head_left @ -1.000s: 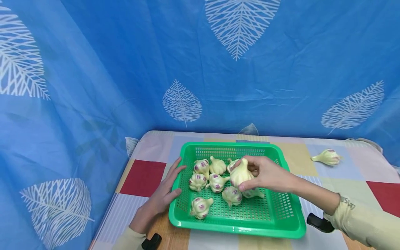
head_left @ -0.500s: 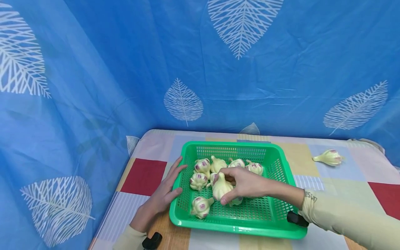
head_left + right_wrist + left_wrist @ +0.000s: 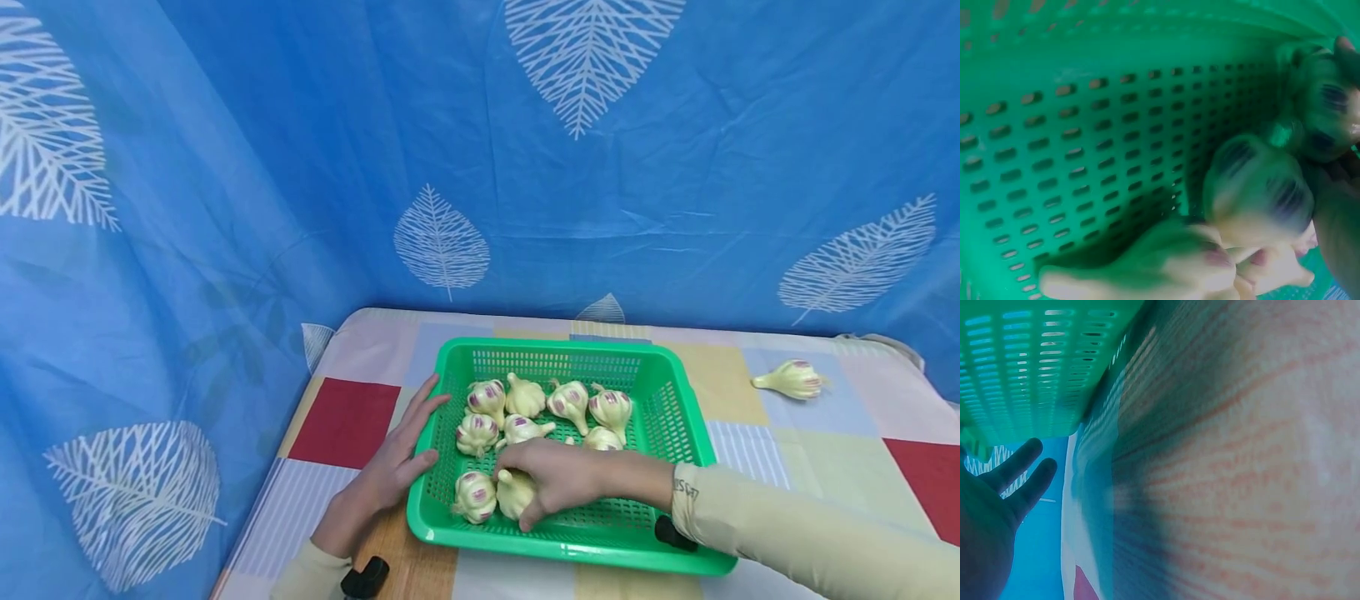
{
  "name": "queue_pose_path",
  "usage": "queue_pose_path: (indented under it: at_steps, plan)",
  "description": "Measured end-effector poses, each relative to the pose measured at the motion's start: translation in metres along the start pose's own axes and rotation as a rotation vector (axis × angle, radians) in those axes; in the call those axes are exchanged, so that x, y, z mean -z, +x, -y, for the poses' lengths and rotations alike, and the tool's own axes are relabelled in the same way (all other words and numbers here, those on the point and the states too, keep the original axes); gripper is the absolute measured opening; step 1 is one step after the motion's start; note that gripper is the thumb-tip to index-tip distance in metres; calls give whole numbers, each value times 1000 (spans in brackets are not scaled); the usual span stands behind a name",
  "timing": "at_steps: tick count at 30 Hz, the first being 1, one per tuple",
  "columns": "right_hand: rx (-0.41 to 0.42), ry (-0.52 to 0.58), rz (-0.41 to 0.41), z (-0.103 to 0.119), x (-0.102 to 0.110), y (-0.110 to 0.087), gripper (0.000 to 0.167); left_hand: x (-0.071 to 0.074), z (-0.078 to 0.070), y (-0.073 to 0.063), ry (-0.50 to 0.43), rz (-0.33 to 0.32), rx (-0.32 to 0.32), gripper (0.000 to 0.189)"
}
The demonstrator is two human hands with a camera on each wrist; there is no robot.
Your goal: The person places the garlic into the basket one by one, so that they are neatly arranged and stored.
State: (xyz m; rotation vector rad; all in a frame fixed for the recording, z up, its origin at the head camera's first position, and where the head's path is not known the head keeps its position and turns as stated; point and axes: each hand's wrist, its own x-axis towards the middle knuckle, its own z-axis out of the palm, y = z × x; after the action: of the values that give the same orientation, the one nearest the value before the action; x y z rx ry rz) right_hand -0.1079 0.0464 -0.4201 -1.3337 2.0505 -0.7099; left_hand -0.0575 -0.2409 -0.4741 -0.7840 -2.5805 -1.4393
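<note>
In the head view, my right hand (image 3: 562, 475) is down inside the green plastic basket (image 3: 570, 550). It grips a garlic bulb (image 3: 514, 496) near the front left corner, close beside another garlic bulb (image 3: 475, 497). My left hand (image 3: 390, 467) has its fingers extended against the basket's left rim; the left wrist view shows straight fingers (image 3: 1025, 481) beside the slotted wall. Several more bulbs lie towards the back, including a plain cream one (image 3: 525, 397) and a purple-streaked one (image 3: 611, 408). The right forearm partly covers a bulb (image 3: 602, 439).
A lone garlic bulb (image 3: 791, 380) lies on the patchwork tablecloth (image 3: 727, 375), right of the basket. Bare wood (image 3: 408, 554) shows at the front left. A blue curtain (image 3: 525, 242) with white leaf prints hangs behind and to the left of the table.
My right hand has carried the garlic bulb leftward and towards the front, lowering it into the basket's front left area. My left hand keeps its place at the rim.
</note>
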Motion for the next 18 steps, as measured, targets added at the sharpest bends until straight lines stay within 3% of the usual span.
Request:
queue_pose_path:
  at_steps: [5, 9, 18]
  plan:
    - [9, -167, -2, 1, -8, 6, 59, 0, -1, 0, 5, 2, -1, 69]
    - [-1, -236, 29, 3, -11, 8, 65, 0, -1, 0, 7, 2, 4, 68]
    - [-19, -250, 38, 6, -11, 8, 64, 1, -2, 0, 15, -2, 3, 68]
